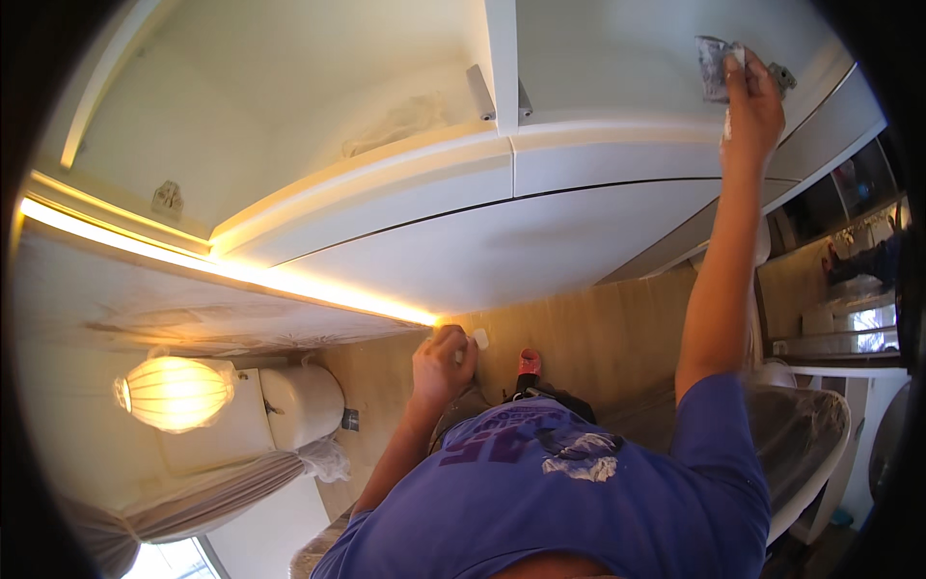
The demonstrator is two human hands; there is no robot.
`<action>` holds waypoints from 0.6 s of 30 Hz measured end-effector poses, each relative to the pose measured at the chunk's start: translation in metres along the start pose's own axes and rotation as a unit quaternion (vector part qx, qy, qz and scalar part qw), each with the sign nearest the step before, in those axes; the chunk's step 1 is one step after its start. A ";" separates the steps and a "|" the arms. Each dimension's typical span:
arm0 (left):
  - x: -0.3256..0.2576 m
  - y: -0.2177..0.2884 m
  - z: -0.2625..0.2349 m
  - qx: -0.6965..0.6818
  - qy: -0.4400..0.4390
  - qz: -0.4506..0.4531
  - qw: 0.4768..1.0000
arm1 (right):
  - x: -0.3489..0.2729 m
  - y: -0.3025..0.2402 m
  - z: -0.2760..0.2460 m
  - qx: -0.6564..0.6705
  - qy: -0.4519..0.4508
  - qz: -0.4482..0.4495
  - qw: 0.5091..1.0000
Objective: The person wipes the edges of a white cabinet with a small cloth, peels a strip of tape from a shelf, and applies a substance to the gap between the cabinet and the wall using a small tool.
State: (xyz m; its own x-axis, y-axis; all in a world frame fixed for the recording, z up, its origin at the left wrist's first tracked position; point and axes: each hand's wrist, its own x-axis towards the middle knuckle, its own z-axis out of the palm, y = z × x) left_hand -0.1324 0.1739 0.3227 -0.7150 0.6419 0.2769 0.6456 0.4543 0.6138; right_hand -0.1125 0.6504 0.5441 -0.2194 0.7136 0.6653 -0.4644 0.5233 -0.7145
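My right hand (754,101) is stretched up to the upper right, inside the open white cabinet (617,68). Its fingers pinch a flat grey piece (712,72) smeared with white; its exact kind is unclear. Behind those fingers a small metal hinge (782,77) shows at the cabinet's side. White smears mark my right wrist. My left hand (444,367) is low near the middle, its fingers curled closed. Something pale shows at them, too small to make out. A small white patch (481,339) appears just beside this hand.
Left of me, a bright light strip (318,291) edges the panel. A glowing lantern lamp (176,394) hangs near a rounded white cabinet (301,405). A gathered curtain (207,502) is at lower left. A plastic-covered seat (810,439) stands at right; wooden floor (588,314) lies below.
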 end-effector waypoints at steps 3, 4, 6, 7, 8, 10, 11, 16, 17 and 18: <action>-0.020 -0.012 0.005 -0.046 -0.119 -0.003 0.992 | -0.083 -0.020 0.011 0.062 -0.002 0.077 0.995; -0.026 -0.022 0.006 -0.055 -0.151 0.018 0.987 | -0.114 -0.019 0.014 0.062 -0.006 0.128 0.990; -0.037 -0.043 0.011 -0.074 -0.216 0.055 0.972 | -0.173 -0.024 0.037 0.073 -0.036 0.139 0.987; -0.034 -0.046 0.007 -0.083 -0.260 0.057 0.960 | -0.196 -0.020 0.042 0.084 -0.041 0.159 0.983; -0.031 -0.051 0.005 -0.082 -0.276 0.065 0.955 | -0.215 -0.015 0.047 0.096 -0.045 0.178 0.978; -0.026 -0.058 -0.003 -0.073 -0.309 0.078 0.945 | -0.239 -0.009 0.062 0.022 -0.035 0.121 0.992; -0.022 -0.066 -0.007 -0.065 -0.318 0.081 0.942 | -0.247 -0.009 0.071 -0.016 -0.031 0.092 0.995; -0.001 -0.099 -0.030 -0.020 -0.336 0.097 0.937 | -0.256 -0.029 0.097 -0.233 -0.122 -0.151 0.953; 0.000 -0.105 -0.034 -0.014 -0.340 0.092 0.936 | -0.258 -0.032 0.103 -0.259 -0.133 -0.157 0.944; -0.001 -0.112 -0.039 -0.007 -0.343 0.086 0.935 | -0.261 -0.035 0.109 -0.283 -0.146 -0.162 0.934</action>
State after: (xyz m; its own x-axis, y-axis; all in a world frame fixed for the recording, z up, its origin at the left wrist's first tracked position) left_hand -0.2143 0.0987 0.2827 -0.2569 0.9525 -0.1632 0.7281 0.3018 0.6154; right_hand -0.1323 0.3950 0.4188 -0.4091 0.3618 0.8377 -0.0364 0.9108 -0.4112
